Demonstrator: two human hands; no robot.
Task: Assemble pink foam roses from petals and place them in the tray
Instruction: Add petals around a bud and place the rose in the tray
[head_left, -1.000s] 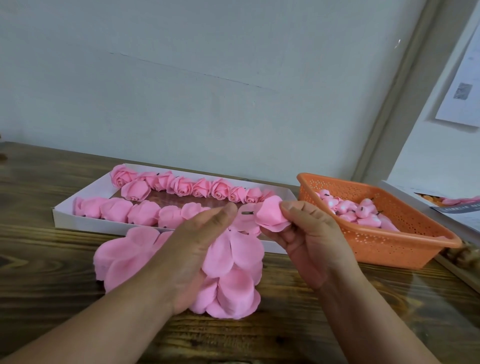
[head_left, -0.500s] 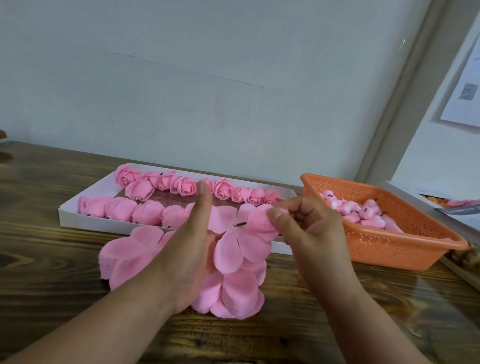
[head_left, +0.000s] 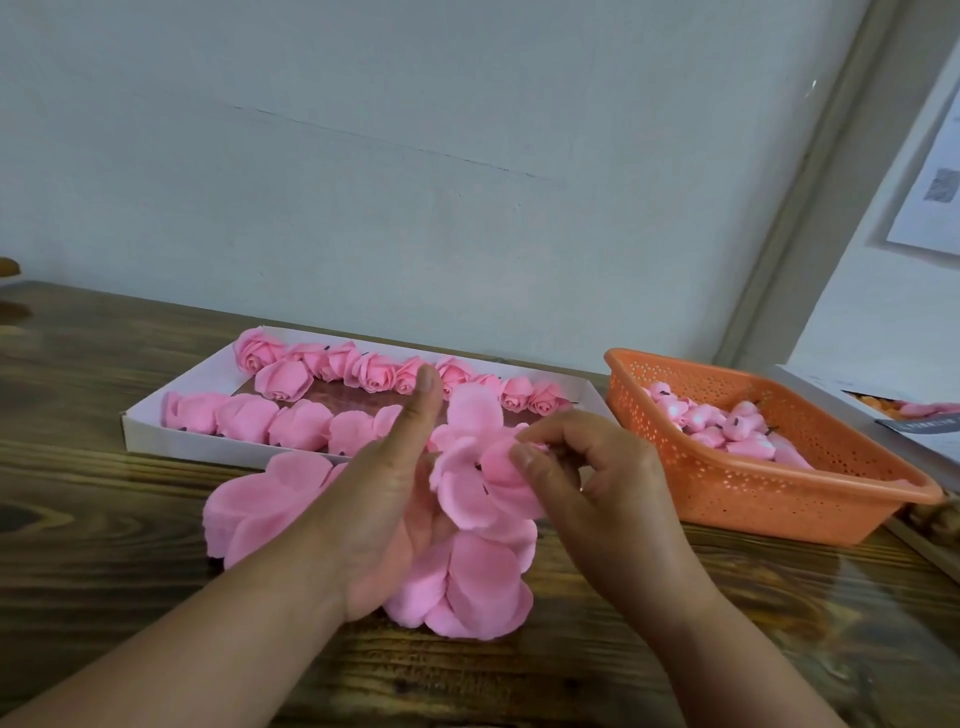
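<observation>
With two rows of finished roses (head_left: 374, 374) in the tray (head_left: 156, 431) beyond, the right hand (head_left: 597, 478) pinches a half-wrapped rose (head_left: 467, 467) against the flat, released left hand (head_left: 384, 488), loose petals (head_left: 478, 587) below awaiting assembly.

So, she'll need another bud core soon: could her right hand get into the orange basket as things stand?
Probably not yet: the right hand is pinching the petal piece. The path itself looks free, since the orange basket sits open-topped just right of it.

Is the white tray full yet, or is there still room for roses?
Not full. The white tray holds two rows of roses, with bare floor showing between them.
</observation>
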